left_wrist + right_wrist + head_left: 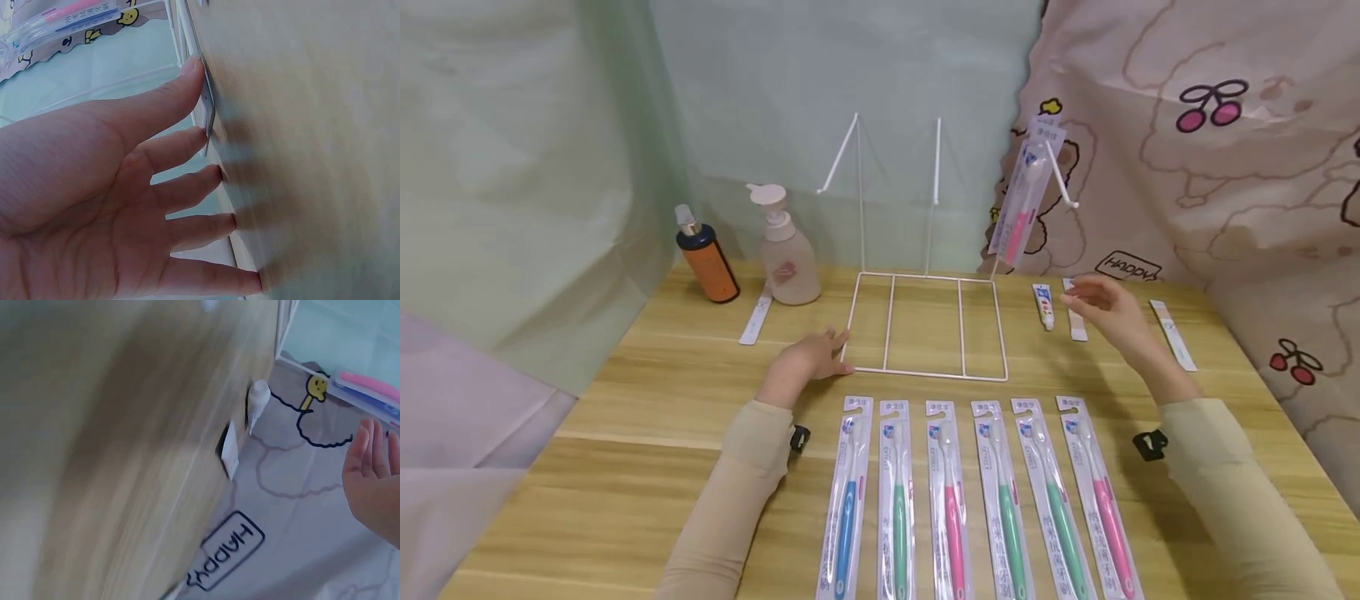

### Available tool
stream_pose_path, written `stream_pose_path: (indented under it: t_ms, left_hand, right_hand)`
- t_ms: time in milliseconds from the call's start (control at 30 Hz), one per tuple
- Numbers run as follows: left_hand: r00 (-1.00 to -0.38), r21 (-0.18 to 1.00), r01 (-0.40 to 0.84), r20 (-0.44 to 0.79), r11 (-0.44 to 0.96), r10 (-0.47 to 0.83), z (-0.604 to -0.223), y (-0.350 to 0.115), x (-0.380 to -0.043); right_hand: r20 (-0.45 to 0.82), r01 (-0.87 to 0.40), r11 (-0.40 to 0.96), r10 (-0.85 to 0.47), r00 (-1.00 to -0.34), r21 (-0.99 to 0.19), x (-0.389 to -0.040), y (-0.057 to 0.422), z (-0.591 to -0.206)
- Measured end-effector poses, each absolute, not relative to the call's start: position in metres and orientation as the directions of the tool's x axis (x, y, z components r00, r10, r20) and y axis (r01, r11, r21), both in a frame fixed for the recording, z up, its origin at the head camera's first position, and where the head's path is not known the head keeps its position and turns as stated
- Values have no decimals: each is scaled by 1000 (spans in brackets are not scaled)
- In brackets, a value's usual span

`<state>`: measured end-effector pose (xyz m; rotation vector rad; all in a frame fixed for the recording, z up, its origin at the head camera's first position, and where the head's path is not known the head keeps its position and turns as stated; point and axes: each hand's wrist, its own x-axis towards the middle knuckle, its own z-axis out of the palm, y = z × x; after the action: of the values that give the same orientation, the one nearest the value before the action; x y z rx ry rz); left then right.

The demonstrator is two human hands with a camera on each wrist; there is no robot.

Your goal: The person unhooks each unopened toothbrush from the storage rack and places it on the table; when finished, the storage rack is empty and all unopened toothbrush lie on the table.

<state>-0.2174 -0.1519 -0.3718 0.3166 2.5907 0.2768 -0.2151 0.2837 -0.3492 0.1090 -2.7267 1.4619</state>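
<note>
My left hand (808,358) is at the front left corner of a white wire display rack (925,374). In the left wrist view, the thumb and index finger touch the wire while the spread fingers rest on the table. My right hand (1108,312) hovers over the right side of the table, fingers loosely bent and holding nothing. Close to it lie a small toothpaste tube (1043,307) and a flat sachet (1077,321), which the hand partly covers. Packaged toothbrushes (1022,200), a pink one in front, hang from the rack's right hook; its left and middle hooks are bare.
Several packaged toothbrushes (951,500) lie in a row before the rack, with blue, green and pink handles. At the back left stand an orange spray bottle (711,265) and a pump bottle (792,262), with a sachet (756,321) by them. Another sachet (1173,336) lies far right.
</note>
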Motion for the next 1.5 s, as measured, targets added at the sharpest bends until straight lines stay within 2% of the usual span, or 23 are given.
stream_pose_path:
  t_ms: [267, 567, 1000, 1233, 1500]
  left_hand:
    - [-848, 258, 170, -454, 951, 274, -374, -153, -217]
    - [-852, 266, 163, -447, 950, 272, -373, -153, -216]
    - [-850, 273, 165, -448, 948, 277, -375, -154, -217]
    - [-850, 261, 166, -451, 951, 272, -374, -152, -217]
    - [-847, 253, 152, -465, 956, 258, -372, -152, -216]
  right_hand:
    - [69, -47, 365, 48, -996, -930, -267, 261, -349]
    - [69, -47, 297, 63, -996, -954, -298, 234, -334]
    - [89, -95, 412, -34, -995, -906, -310, 213, -321]
    - [86, -123, 453, -102, -991, -883, -299, 218, -321]
    - [103, -146, 539, -108, -989, -829, -281, 226, -321]
